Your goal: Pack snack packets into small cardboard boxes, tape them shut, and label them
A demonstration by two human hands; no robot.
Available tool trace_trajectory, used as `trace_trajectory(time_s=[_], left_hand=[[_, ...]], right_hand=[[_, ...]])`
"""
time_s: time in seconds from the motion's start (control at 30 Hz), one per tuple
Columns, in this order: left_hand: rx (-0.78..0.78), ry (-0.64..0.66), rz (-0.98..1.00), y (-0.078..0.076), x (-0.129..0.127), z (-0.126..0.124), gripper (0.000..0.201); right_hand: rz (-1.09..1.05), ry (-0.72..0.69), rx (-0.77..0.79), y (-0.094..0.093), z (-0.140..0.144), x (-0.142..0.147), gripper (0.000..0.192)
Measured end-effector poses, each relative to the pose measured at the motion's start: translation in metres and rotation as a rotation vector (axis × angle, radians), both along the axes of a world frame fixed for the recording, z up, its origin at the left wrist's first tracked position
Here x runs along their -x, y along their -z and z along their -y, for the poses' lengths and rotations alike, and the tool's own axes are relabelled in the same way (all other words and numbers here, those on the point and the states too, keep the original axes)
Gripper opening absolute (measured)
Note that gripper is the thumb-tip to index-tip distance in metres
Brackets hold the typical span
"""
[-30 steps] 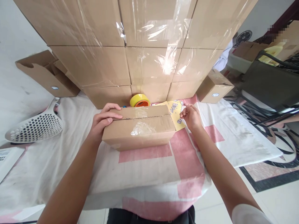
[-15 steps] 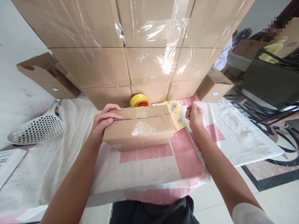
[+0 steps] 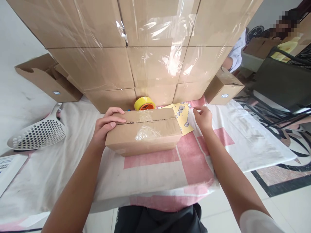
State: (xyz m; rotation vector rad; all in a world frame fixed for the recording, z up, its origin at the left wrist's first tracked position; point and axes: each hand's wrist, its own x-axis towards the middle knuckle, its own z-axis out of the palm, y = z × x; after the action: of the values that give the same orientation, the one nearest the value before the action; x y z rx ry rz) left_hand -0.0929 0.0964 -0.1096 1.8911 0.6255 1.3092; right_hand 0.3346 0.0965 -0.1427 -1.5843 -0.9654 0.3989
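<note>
On the worktop (image 3: pixel 150 176) a wrapped stack (image 3: pixel 143 61) is standing; in front, the taped box (image 3: pixel 145 132) is lying, w/ yellow sheet (image 3: pixel 183 115) peeking past its R end. Remotely I'm resting L grip (image 3: pixel 105 124) over the box's L end, can't tell if clamping; R grip (image 3: pixel 203 118) is sitting beside the sheet, fingers curled, pinch unclear. Uneven L pressure could be sliding the box into the tape roll (image 3: pixel 138 104).
</note>
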Motion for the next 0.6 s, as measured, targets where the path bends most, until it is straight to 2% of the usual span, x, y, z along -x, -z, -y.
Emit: trace_trajectory(time_s=[0.1,0.3,0.5,0.6], left_hand=[[0.004,-0.031,-0.009,0.000,0.000,0.000,0.024],[0.026,-0.058,-0.005,0.000,-0.002,0.001,0.024],[0.038,-0.032,0.004,0.000,-0.001,0.001,0.025],[0.043,-0.032,0.002,0.000,-0.001,0.001,0.024]], right_hand=[[0.064,0.037,0.007,-0.001,0.001,-0.004,0.008],[0.019,0.044,0.070,0.000,0.001,-0.012,0.016],[-0.003,-0.020,0.086,0.005,0.001,-0.011,0.035],[-0.026,-0.147,0.049,0.000,0.001,0.003,0.045]])
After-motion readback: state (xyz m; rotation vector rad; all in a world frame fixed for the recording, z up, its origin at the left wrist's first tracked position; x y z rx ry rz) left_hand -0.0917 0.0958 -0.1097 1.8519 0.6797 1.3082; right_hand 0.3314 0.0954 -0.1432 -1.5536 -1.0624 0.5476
